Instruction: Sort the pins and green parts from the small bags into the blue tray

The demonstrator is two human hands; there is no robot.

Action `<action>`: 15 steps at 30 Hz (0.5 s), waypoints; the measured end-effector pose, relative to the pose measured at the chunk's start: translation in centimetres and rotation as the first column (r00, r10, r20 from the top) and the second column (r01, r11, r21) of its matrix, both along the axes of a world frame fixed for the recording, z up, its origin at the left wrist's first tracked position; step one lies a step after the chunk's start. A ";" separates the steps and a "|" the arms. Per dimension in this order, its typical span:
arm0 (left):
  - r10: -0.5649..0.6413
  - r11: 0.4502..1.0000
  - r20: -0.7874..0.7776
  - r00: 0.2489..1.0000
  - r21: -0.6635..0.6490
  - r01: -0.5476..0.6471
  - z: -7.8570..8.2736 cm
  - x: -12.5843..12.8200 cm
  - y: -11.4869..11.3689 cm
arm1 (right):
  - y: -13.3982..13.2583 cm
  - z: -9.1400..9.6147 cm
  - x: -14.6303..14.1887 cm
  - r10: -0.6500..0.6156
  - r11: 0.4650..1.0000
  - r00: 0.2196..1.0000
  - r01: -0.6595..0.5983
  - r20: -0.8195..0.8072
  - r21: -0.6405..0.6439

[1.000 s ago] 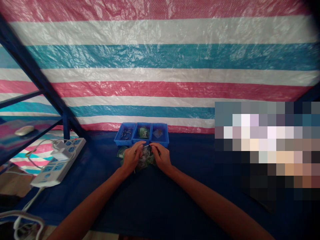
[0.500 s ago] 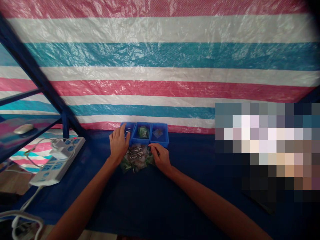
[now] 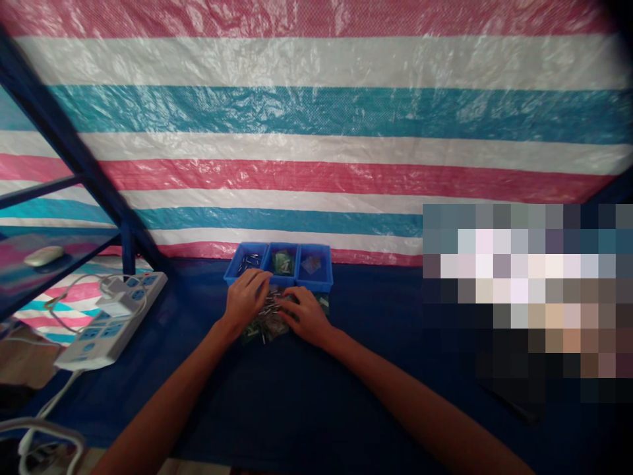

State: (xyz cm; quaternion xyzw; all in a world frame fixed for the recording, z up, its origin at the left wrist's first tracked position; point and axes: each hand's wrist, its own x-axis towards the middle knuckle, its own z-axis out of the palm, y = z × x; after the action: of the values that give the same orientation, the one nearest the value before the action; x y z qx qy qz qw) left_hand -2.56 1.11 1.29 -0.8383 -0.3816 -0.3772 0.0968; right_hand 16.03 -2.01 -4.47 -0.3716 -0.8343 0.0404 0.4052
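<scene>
A pile of small metal pins (image 3: 270,306) and little clear and green plastic bags (image 3: 262,330) lies on the dark blue tabletop. My left hand (image 3: 246,300) reaches over the pile's left side, fingers bent and apart from the thumb, with nothing visible in it. From the right, my right hand (image 3: 307,315) touches the pile with thumb and fingers spread. Just behind stand three blue bins side by side: the left bin (image 3: 230,272) has loose metal pins, the middle bin (image 3: 282,280) green bags, the right bin (image 3: 322,277) a small clear bag.
A white power strip (image 3: 111,326) with plugs and cables lies at the left of the blue table (image 3: 277,409). A white mouse (image 3: 44,256) rests on a shelf at far left. Striped plastic sheeting (image 3: 316,171) hangs behind. A blurred-out area covers the right.
My left hand has come from the left bin down to the pile. My right hand has shifted slightly left over the pile, and its fingers have spread. A green bag now shows right of it.
</scene>
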 end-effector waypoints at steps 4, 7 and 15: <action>0.013 1.000 0.011 1.000 -0.019 -0.012 -0.3 0.1 0.0 | -0.2 0.1 -0.1 -0.010 1.000 0.998 0.009 0.067 0.017; 0.032 0.999 0.009 0.999 -0.038 -0.032 -0.5 0.2 0.0 | -0.3 0.2 -0.1 -0.027 1.000 0.995 0.026 0.092 0.016; 0.024 0.999 0.025 0.999 -0.044 -0.023 -1.1 0.2 0.1 | -0.2 0.3 -0.3 -0.093 0.996 0.990 0.094 0.101 -0.007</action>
State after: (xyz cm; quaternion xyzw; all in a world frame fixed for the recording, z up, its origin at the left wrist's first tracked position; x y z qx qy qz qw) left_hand -2.32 1.26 0.23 -0.8309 -0.4007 -0.3782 0.0779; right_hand 15.73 -2.17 -4.17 -0.4143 -0.8351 0.0073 0.3618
